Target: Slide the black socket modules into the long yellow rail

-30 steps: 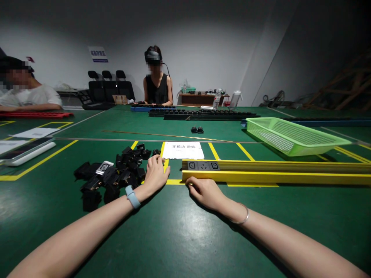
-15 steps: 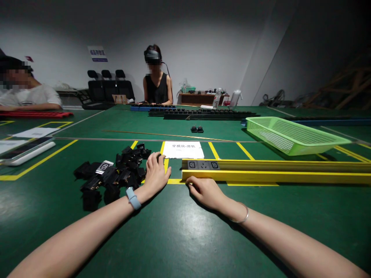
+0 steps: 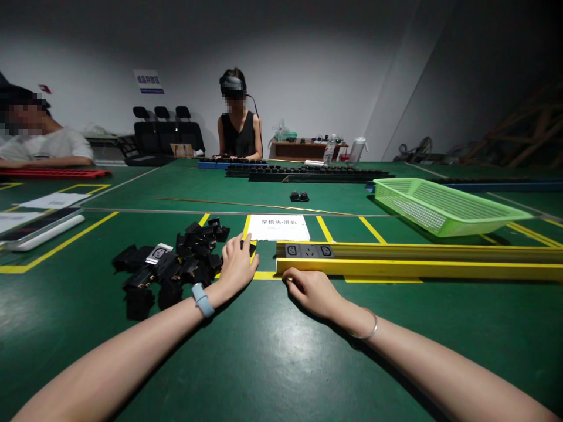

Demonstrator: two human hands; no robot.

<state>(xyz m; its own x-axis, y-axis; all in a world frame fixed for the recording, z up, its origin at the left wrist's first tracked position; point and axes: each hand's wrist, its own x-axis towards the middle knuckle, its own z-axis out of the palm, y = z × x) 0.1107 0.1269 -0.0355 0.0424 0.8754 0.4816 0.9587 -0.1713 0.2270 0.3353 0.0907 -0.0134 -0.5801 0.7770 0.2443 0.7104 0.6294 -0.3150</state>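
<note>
My left hand point(image 3: 237, 262) is curled over a black socket module point(image 3: 252, 248), which is mostly hidden beneath the fingers, at the right side of a heap of black socket modules point(image 3: 165, 266). One module in the heap lies with its pale-edged socket face up. On the right, my right hand point(image 3: 310, 290) has its fingers closed against the near wall of a yellow rail point(image 3: 409, 268), close to its left end. Inside that end of the rail sit socket modules point(image 3: 309, 251) with their faces up. A gap separates the left hand from the rail.
A white paper label point(image 3: 279, 227) lies behind the hands, with a thin rod point(image 3: 255, 204) and two small black modules point(image 3: 299, 197) beyond. A green basket point(image 3: 440, 211) stands behind the rail. Phone-like devices point(image 3: 41, 228) lie far left. Two people work across the table.
My left hand has shifted slightly, and more of the black module now shows past its fingers. My right hand and the rail have stayed in place.
</note>
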